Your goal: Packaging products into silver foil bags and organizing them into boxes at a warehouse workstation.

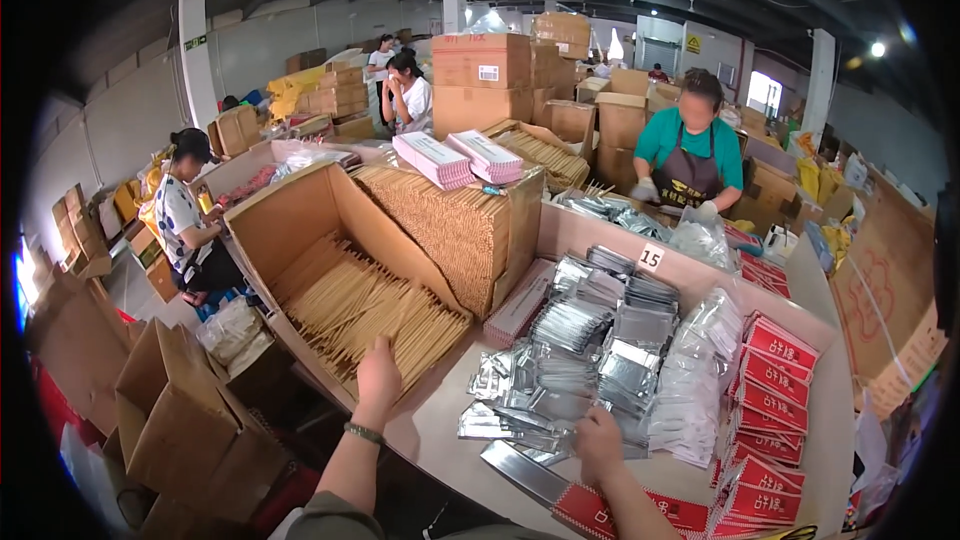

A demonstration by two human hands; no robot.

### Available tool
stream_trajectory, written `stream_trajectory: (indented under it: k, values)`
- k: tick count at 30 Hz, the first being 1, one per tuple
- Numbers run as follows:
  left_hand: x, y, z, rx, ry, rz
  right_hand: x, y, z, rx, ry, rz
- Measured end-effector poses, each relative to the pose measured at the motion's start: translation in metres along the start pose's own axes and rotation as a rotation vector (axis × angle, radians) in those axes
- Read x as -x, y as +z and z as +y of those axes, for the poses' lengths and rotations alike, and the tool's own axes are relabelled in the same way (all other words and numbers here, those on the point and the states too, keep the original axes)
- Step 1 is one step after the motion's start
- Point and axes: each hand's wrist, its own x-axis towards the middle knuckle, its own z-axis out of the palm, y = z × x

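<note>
My left hand [378,372] is closed at the near edge of an open cardboard box [290,215], its thumb and curled fingers on the thin wooden sticks [360,305] that fill it. The tips of those fingers are hidden. My right hand [600,445] makes a loose fist just in front of the silver foil packets [572,325], which lie in stacks and heaps on the table; what it holds, if anything, I cannot make out. Below it a red printed sleeve [625,512] and a flat silver strip [522,470] lie on the table.
White-filled clear plastic packets [690,390] and stacked red sleeves [770,400] line the right side. Behind the open box stands a carton packed with sticks [440,230], topped by pink-edged pads [435,158]. Across a low divider [690,275] works a person in green [690,140]. Cartons [190,400] crowd the left floor.
</note>
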Motion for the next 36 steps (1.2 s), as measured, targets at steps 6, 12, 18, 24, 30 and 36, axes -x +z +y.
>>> stream_trajectory:
  k: [6,12,18,24,30,36]
  values:
    - [0.105,0.039,0.068,0.799,-0.217,0.037,0.013,-0.008,-0.034,-0.163,0.061,0.042]
    - [0.128,0.044,0.08,0.788,-0.173,-0.155,0.064,0.03,-0.056,0.286,-0.23,-0.25]
    - [0.104,0.027,0.075,1.094,-0.164,-0.676,0.072,-0.01,-0.079,0.208,-0.183,-0.155]
    - [0.099,0.009,0.06,0.76,0.144,-0.892,0.123,-0.042,-0.069,0.389,-0.206,-0.351]
    - [0.102,0.014,0.089,0.609,0.443,-0.804,0.126,-0.028,-0.06,0.311,-0.208,-0.335]
    - [0.142,0.038,0.147,0.802,0.599,-0.694,0.114,-0.023,-0.065,0.323,-0.178,-0.312]
